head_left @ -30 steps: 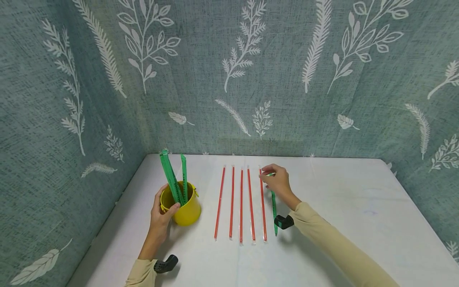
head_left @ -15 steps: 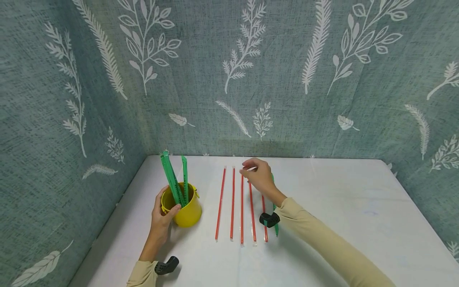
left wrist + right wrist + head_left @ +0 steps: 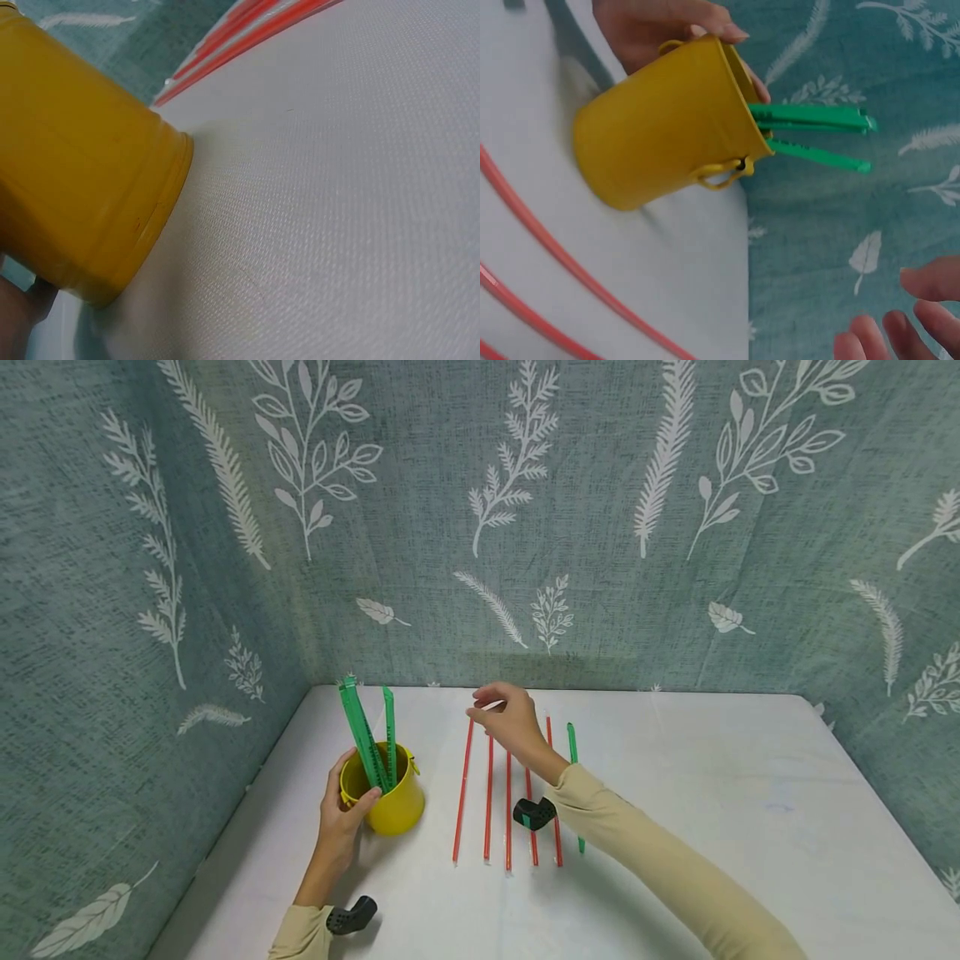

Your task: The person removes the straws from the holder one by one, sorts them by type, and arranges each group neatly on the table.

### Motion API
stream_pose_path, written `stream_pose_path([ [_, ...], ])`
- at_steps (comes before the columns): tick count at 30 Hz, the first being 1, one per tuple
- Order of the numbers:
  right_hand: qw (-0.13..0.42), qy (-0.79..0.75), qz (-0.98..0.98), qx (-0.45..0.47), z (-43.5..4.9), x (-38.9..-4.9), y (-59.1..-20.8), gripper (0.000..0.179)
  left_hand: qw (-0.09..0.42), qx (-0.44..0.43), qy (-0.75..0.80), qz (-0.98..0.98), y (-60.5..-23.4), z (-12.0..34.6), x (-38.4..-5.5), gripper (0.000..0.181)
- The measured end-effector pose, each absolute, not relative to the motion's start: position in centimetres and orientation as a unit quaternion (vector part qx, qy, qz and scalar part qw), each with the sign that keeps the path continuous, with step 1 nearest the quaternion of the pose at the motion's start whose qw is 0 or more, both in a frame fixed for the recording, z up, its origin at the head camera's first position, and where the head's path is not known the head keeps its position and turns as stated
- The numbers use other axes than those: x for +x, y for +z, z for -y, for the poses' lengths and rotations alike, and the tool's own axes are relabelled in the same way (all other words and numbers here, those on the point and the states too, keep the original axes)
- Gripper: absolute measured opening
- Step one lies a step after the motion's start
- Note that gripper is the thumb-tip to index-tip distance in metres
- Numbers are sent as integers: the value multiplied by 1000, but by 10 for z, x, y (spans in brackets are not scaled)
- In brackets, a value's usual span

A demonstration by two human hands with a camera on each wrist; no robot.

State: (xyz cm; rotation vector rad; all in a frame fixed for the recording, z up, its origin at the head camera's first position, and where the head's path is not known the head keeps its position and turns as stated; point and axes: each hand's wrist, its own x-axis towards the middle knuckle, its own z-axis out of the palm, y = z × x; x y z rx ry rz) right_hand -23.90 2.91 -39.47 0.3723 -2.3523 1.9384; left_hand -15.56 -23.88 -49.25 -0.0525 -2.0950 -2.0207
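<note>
My left hand (image 3: 341, 827) holds a small yellow bucket (image 3: 397, 808) at its rim, thumb at the near edge and fingers around the left side. Several green wrapped straws (image 3: 362, 737) stand leaning inside it. In the right wrist view the bucket (image 3: 660, 131) shows a small side handle. My right hand (image 3: 517, 727) hovers over the far ends of several red straws in clear wrappers, its fingertips close to the top of the leftmost red straw (image 3: 462, 793). The right wrist view shows its fingers (image 3: 900, 334) apart from the thumb, with nothing between them.
The red straws lie side by side on the white table (image 3: 712, 827). One green straw (image 3: 572, 743) lies right of them, partly hidden by the right sleeve (image 3: 637, 835). A patterned green cloth (image 3: 420, 527) hangs behind and left of the table.
My right hand has moved left above the row, from near the rightmost red straw to the leftmost one. The left hand and bucket have stayed in place.
</note>
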Motion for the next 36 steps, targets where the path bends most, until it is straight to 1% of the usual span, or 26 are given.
stream_pose_path([
  [5, 35, 627, 766, 135, -18, -238, -390, 20, 115, -19, -691, 713, -492, 238, -155, 68],
  [17, 14, 634, 759, 150, 7, -236, -384, 22, 115, -21, -692, 713, -490, 238, -154, 67],
  [27, 7, 643, 748, 165, 32, -232, -389, 23, 116, -22, -691, 713, -491, 238, -155, 68],
  [36, 6, 655, 740, 153, 56, -232, -398, 29, 113, -10, -686, 718, -491, 237, -154, 68],
])
